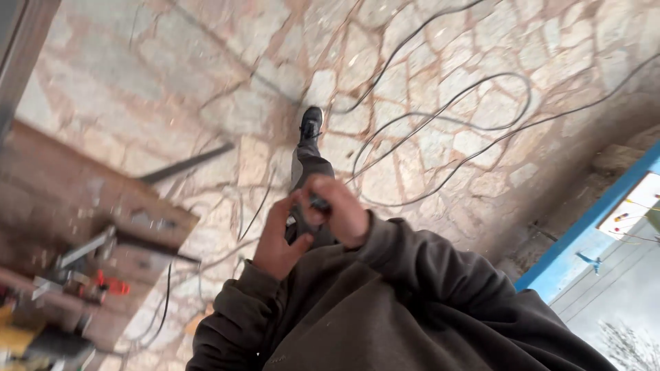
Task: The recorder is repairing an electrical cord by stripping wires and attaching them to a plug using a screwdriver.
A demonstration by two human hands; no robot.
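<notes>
Pale irregular flagstone floor (pixel 206 82) with reddish joints is filling most of the view, camera tilted and blurred. Thin black cables (pixel 447 110) are looping across the stones at far right. A brown wooden workbench (pixel 62 185) is sitting at left, carrying grey metal brackets (pixel 86 251), a small red-orange part (pixel 110 285) and something yellow (pixel 14 340) at the near left corner; details are too blurred to tell. A dark flat metal bar (pixel 189 163) is lying on the stones just beyond the bench. A blue-painted edge (pixel 584 233) is running along the near right.

The person's dark olive sweatshirt (pixel 385 309) is taking up the near centre. One grey trouser leg with a black shoe (pixel 311 125) is stepping out over the stones, far of the hands.

Right hand (pixel 337 213) is curling its fingers around a small dark object (pixel 318 203), gripping it at chest height in front of the leg. Left hand (pixel 278 240) is lying against it from the left, fingers partly extended, touching the right hand; cannot tell whether it is also gripping the object.
</notes>
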